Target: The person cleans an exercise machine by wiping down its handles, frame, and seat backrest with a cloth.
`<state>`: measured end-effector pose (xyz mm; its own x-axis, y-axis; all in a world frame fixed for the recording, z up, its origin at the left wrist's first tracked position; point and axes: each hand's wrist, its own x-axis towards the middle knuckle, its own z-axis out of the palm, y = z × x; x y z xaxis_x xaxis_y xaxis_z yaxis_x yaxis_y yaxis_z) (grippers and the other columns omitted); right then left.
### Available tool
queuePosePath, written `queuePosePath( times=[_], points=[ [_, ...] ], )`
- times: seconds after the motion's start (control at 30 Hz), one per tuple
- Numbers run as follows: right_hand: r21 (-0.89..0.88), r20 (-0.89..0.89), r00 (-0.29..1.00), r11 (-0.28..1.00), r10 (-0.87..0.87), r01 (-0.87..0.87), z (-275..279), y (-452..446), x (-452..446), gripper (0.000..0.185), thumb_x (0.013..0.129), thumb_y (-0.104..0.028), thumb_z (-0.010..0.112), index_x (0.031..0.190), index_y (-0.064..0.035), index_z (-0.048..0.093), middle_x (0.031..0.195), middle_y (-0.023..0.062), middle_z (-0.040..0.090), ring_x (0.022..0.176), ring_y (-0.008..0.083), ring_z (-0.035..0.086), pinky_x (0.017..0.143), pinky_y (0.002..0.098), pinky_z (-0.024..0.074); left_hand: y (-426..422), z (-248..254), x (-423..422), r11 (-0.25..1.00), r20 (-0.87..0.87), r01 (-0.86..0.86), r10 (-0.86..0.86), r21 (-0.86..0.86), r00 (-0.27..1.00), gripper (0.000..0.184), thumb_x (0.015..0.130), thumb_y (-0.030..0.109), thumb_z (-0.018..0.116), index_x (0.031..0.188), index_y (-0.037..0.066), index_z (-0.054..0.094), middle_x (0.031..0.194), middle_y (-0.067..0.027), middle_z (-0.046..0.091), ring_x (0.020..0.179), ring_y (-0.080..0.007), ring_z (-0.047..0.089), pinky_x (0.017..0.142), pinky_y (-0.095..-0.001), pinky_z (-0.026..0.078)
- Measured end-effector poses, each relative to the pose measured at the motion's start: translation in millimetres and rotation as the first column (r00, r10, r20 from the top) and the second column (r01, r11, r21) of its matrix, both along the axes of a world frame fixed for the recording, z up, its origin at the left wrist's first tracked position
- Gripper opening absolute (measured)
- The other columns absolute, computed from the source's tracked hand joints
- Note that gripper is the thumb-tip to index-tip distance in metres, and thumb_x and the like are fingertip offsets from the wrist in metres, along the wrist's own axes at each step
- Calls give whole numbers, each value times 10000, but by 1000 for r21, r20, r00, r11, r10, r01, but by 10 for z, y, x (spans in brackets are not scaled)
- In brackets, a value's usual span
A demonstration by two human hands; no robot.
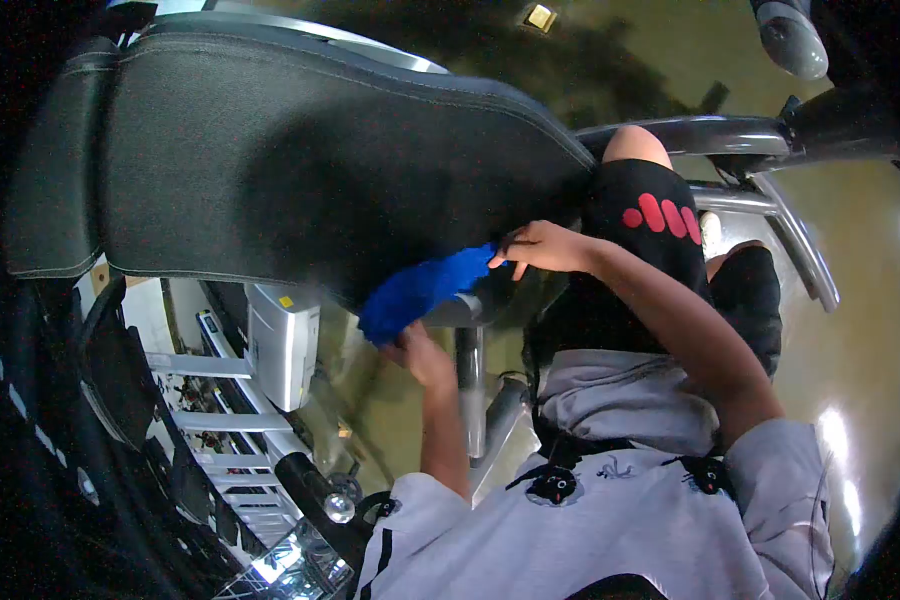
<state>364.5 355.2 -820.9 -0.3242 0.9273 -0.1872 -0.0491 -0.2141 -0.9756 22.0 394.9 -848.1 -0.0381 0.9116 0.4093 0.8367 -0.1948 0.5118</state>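
A blue cloth (425, 290) is stretched between my two hands beside the black padded seat or backrest (350, 170). My left hand (420, 355) grips the cloth's lower left end, with its fingers partly hidden behind it. At the upper right end, my right hand (545, 247) pinches the cloth between thumb and fingers. The cloth overlaps the lower edge of the pad, but whether it presses on the pad I cannot tell.
Grey metal tubes (690, 135) of the equipment frame run past my knee. On the left stand a white-and-grey box (282, 345) and a rack with pale bars (232, 422). A small yellowish object (540, 17) lies on the shiny floor (850, 340).
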Motion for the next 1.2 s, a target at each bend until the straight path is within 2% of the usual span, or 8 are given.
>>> queuePosePath(
  times=[0.03,0.1,0.17,0.33,0.83,0.93,1.0,1.2],
  points=[
    [40,202,979,998,34,-43,-87,3,-35,476,891,-448,470,895,-8,650,930,104,687,832,286,655,807,411,468,-133,29,101,998,-540,-25,55,63,840,207,862,84,594,1046,-10,567,989,-82,615,891,-206,581,779,-338,464],
    [144,233,973,989,1,-36,-125,-39,-52,449,890,-440,470,879,-26,645,818,181,654,818,365,628,766,455,476,-257,-49,415,976,-538,-73,174,204,825,161,859,45,587,995,-41,596,997,-121,628,884,-225,589,786,-347,463],
    [182,469,881,968,68,-171,-77,-40,-37,309,886,-227,468,1056,-25,630,1043,203,609,853,347,624,805,386,470,-331,-130,557,999,548,-31,32,-11,836,147,850,56,604,945,-55,616,1016,-155,631,902,-224,595,808,-348,462],
    [125,602,796,979,56,-164,-88,-94,-33,273,800,-191,509,912,17,646,944,234,622,856,401,601,766,431,483,-620,-959,249,984,175,-95,121,-153,977,229,849,49,586,1054,-53,589,1098,-139,613,992,-215,583,864,-356,440],
    [-146,529,805,906,-268,397,-172,38,-19,314,766,-268,576,782,33,661,796,241,636,821,387,625,738,436,501,-585,-465,1350,397,538,781,-569,-483,622,319,837,33,581,1142,-52,543,1160,-110,594,1043,-229,574,893,-356,432],
    [-168,554,750,834,-361,526,41,-29,3,309,812,-279,571,760,9,670,767,221,631,811,368,618,724,422,486,-479,-414,1728,209,883,895,358,-393,304,374,829,17,573,1199,0,521,1191,-102,578,1076,-232,562,916,-375,431],
    [-109,624,672,806,-400,581,143,-67,49,300,821,-270,561,759,1,674,765,215,632,800,357,621,719,416,485,-446,-268,1884,253,774,865,-386,-433,501,354,881,149,540,1219,44,518,1192,-95,570,1088,-241,554,934,-406,423],
    [124,534,431,571,-728,811,239,-75,80,326,812,-326,595,720,-21,666,736,187,620,726,377,607,675,458,469,-385,-119,2292,189,932,948,-215,-255,293,373,899,224,496,1229,50,508,1189,-89,569,1095,-236,549,944,-400,413]
  ],
)
